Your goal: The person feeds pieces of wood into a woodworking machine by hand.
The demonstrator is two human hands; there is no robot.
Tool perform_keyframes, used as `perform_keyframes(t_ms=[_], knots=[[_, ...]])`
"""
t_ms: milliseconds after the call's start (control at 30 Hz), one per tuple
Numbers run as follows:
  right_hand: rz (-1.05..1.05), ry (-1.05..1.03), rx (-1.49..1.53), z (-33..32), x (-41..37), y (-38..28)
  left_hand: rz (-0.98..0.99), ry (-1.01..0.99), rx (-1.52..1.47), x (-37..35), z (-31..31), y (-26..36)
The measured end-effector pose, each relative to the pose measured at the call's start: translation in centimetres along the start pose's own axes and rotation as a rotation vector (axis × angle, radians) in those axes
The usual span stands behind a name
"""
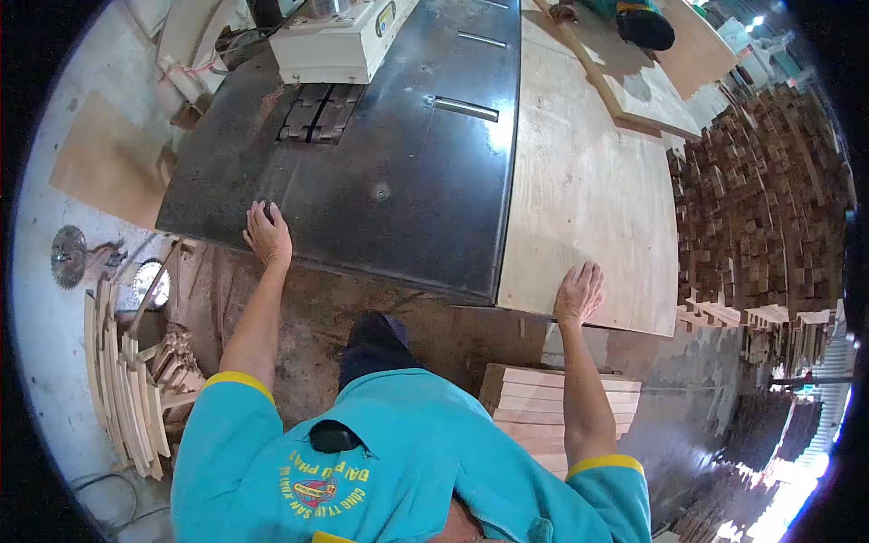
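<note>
My left hand (pixel 268 234) rests at the front edge of the dark metal machine table (pixel 380 217), its fingers slightly apart around or beside a small dark knob-like thing that I cannot make out well. On the front edge of the light plywood top (pixel 593 190), to the right, lies my right hand (pixel 580 293), palm down with its fingers stretched out and nothing in them. A white machine housing (pixel 330 43) stands over the metal table, behind a slotted insert (pixel 319 114).
A board (pixel 634 90) lies at the back right, near a co-worker's dark-covered part (pixel 644 29). Stacked wood (pixel 760 199) fills the right side. Planks (pixel 525 394) lie below the table. Saw blades (pixel 69 257) and wood strips (pixel 122 380) are at the left.
</note>
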State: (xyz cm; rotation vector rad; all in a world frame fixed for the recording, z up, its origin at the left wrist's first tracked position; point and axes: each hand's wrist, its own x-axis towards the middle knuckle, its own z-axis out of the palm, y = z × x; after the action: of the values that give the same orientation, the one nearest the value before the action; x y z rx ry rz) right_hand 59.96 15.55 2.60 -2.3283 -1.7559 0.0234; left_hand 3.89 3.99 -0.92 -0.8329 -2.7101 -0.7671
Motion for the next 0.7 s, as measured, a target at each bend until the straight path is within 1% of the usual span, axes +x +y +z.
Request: perform_keyframes(t_ms=[200,267,467,700], knots=[[-0.011,-0.005,0.006,0.2,0.2,0.3,-0.029,-0.040,0.006,-0.1,-0.4,0.5],[-0.045,0.036,0.003,0.8,0.4,0.7,-0.030,-0.045,0.017,0.0,-0.3,0.6],[-0.009,0.016,-0.010,0.6,0.3,0.4,-0.018,-0.024,0.023,0.0,-0.1,0.3],[-0.014,0.035,-0.008,1.3,0.5,0.8,-0.011,-0.012,0.028,0.1,0.1,0.2]])
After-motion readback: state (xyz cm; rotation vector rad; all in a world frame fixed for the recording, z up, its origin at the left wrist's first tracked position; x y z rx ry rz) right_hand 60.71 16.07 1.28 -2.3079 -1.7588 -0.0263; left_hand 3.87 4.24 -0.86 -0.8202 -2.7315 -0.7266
